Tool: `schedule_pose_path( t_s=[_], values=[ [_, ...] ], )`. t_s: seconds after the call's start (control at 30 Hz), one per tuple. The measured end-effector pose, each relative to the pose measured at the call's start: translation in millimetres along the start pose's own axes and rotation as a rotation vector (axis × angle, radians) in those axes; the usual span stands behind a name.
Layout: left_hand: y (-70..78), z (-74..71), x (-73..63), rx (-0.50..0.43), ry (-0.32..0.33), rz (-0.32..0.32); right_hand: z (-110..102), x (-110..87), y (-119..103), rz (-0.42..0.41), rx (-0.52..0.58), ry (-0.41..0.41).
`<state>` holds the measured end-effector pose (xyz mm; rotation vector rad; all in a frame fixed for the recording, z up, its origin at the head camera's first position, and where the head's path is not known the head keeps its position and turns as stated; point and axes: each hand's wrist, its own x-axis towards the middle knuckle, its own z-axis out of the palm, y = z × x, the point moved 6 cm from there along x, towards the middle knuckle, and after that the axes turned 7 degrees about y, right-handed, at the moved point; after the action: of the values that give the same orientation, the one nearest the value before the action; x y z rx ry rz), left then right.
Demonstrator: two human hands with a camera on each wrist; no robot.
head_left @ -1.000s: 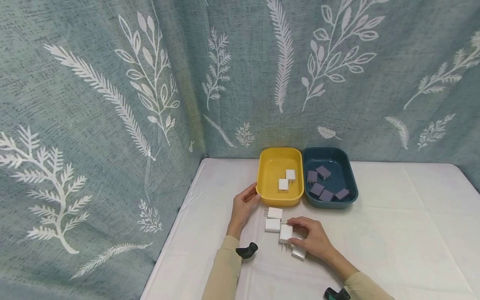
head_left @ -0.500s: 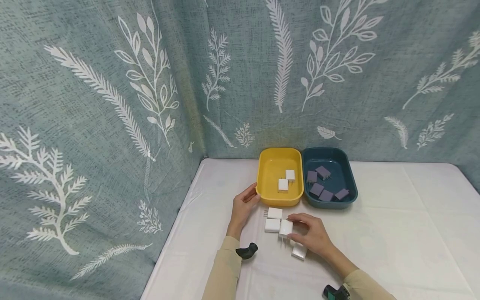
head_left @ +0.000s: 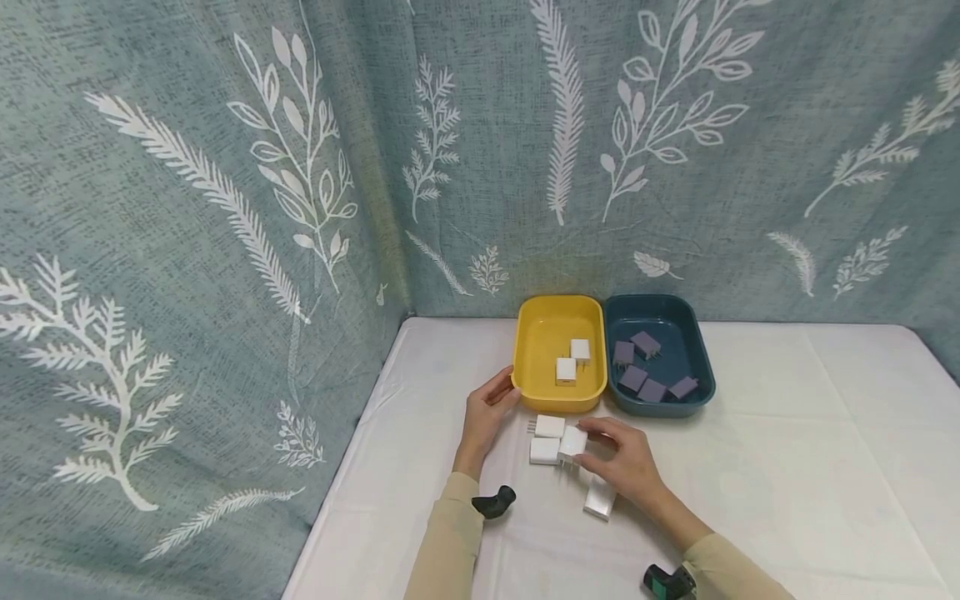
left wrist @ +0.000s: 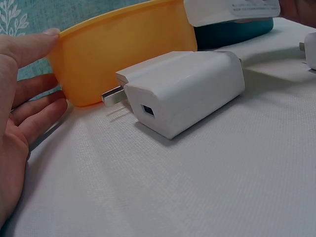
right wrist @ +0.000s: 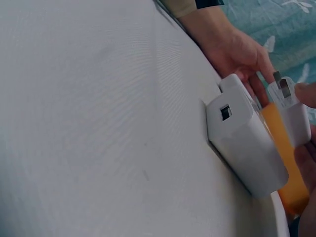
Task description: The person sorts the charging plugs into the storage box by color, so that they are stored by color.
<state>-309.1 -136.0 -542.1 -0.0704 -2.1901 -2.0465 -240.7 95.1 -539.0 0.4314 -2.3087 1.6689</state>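
Note:
My right hand pinches a white plug charger between thumb and fingers, its metal prongs pointing toward me. In the right wrist view the held charger is raised above the table. My left hand touches the near left side of the yellow bin, thumb tip at the rim and the other fingers loosely extended by the outer wall. Two white chargers lie just left of the held one, in front of the bin. Another white charger lies nearer me, below my right hand.
Inside the yellow bin are two white chargers. Right beside it stands a dark blue bin holding several purple chargers. A leaf-patterned curtain hangs behind and left of the white-covered table.
My right hand has lifted the white charger and carried it slightly away from me, toward the yellow bin. The left hand stays at the bin's side.

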Motion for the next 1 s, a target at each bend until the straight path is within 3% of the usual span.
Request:
schedule_pose_path(
  t_s=[0.33,0.8,1.0],
  values=[
    [1.7,-0.4,-0.1,0.0,-0.009,0.0,-2.8,8.5,-10.3,0.019,0.001,-0.004],
    [0.5,0.0,-0.7,0.009,-0.01,-0.002,-8.8,17.5,-9.0,0.052,-0.018,0.063],
    [0.8,1.4,-0.3,-0.009,-0.013,-0.016,-12.2,22.5,-11.7,0.014,-0.026,0.085]
  ],
)
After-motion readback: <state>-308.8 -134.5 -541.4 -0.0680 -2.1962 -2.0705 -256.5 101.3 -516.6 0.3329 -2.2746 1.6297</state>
